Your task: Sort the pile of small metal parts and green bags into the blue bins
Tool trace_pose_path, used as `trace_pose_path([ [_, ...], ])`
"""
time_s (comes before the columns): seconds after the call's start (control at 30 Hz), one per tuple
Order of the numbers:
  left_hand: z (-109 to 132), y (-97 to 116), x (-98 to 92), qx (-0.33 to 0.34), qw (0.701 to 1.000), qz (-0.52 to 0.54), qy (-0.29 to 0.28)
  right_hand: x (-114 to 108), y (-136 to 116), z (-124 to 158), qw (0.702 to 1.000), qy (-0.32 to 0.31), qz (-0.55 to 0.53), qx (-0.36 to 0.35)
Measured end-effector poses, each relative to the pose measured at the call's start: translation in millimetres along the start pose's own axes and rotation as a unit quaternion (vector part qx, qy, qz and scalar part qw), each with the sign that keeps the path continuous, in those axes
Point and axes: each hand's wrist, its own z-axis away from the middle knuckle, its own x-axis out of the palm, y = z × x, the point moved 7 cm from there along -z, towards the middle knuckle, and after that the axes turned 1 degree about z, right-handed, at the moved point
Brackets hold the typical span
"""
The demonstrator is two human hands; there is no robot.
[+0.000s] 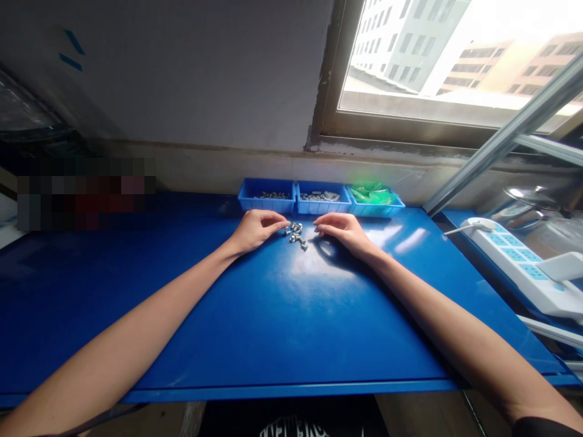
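Note:
Several small silvery metal parts lie in a loose cluster on the blue table, between my two hands. At the cluster's left edge is my left hand, its fingertips brought together beside a small part; what they pinch, if anything, is too small to make out. My right hand is just to the right of the cluster, its thumb and fingers bent close together, and anything between the tips is too small to name.
Behind the hands stand three blue bins: a left one with dark small parts, a middle one with grey pieces, a right one with green plastic bags. A white power strip and metal frame are at the right.

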Motion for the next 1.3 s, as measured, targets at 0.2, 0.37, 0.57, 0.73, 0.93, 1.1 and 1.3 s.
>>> trace_pose_path([
  [0.2, -4, -15, -11.5, -0.063, 0.985, 0.156, 0.048, 4, 0, 0, 1.000, -0.015, 0.023, 0.005],
  [0.37, -5, -23, -15.8, -0.078, 0.970, 0.218, 0.077, 4, -2, 1, 1.000, -0.018, 0.024, 0.003],
  [0.57, -3, -22, -25.5, -0.061, 0.948, 0.287, 0.119, 4, -3, 1, 1.000, -0.017, 0.018, 0.000],
  [0.73, -2, -12, -22.0, -0.034, 0.953, 0.291, 0.074, 4, -3, 1, 1.000, -0.020, 0.012, 0.002],
  [0.93, -1, -5, -10.2, -0.006, 0.985, 0.171, 0.025, 5, -5, 1, 1.000, -0.023, 0.015, 0.005],
  [1.1, 2, 12, 4.7, 0.061, 0.997, -0.025, -0.044, 5, -4, 1, 1.000, -0.021, 0.013, -0.001],
  [1.3, 4, 20, 12.0, 0.101, 0.988, -0.103, -0.060, 5, -4, 1, 1.000, -0.022, 0.014, -0.004],
])
